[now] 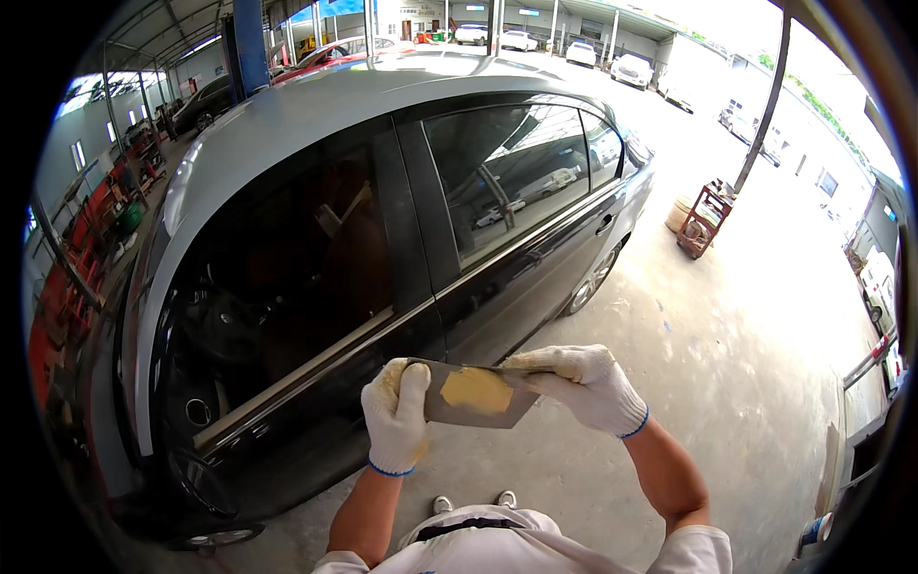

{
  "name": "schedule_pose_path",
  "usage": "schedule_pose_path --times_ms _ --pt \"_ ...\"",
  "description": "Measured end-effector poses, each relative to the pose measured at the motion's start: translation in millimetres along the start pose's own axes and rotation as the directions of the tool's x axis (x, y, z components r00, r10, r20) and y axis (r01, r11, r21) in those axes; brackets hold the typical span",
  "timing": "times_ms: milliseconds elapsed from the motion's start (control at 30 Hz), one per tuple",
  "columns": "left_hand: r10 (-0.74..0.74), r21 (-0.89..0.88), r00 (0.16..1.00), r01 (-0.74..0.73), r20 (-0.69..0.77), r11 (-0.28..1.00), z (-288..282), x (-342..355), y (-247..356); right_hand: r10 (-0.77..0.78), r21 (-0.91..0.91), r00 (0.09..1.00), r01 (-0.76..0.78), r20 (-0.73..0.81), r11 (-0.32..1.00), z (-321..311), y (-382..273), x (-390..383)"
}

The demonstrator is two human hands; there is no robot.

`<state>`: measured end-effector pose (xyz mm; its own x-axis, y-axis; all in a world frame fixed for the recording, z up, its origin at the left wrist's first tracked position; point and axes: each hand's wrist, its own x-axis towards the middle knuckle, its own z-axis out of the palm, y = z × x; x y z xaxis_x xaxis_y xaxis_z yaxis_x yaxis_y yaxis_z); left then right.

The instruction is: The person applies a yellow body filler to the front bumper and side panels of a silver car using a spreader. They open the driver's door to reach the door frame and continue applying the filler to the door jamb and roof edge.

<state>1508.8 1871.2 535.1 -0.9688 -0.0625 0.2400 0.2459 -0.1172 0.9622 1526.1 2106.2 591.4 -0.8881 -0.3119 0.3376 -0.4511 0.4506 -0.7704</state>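
Note:
Both hands wear white knitted gloves with blue cuffs and yellow smears. My left hand (397, 411) is closed on the left end of a flat grey putty board (442, 406), its thumb on top. A patch of yellow putty (476, 390) lies spread over the board's middle. At the board's right end, my right hand (585, 385) pinches a thin flat scraper (524, 377) between thumb and fingers, mostly hidden by the glove. The scraper meets or overlaps the board's edge. Beyond my hands stands a dark car (521, 287) with a silver roof and shut doors.
A red tool cart (706, 222) stands beside a post (765, 120) at the right, with a pale bucket (679, 212) next to it. Red shelving (72, 277) lines the left wall. A blue column (251, 48) rises behind the car. Several white cars are parked far off.

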Motion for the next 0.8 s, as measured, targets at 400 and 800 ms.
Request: schedule_pose_path --times_ms 400,800 --pt "0.071 0.111 0.982 -0.052 -0.172 0.992 58.2 -11.1 -43.6 -0.346 -0.527 0.932 0.242 -0.107 0.815 40.4 46.8 -58.4" --pt "0.087 0.200 0.977 -0.047 -0.194 0.979 76.4 -30.7 -58.8 -0.388 -0.480 0.905 0.266 -0.172 0.836 39.5 70.0 -67.2"
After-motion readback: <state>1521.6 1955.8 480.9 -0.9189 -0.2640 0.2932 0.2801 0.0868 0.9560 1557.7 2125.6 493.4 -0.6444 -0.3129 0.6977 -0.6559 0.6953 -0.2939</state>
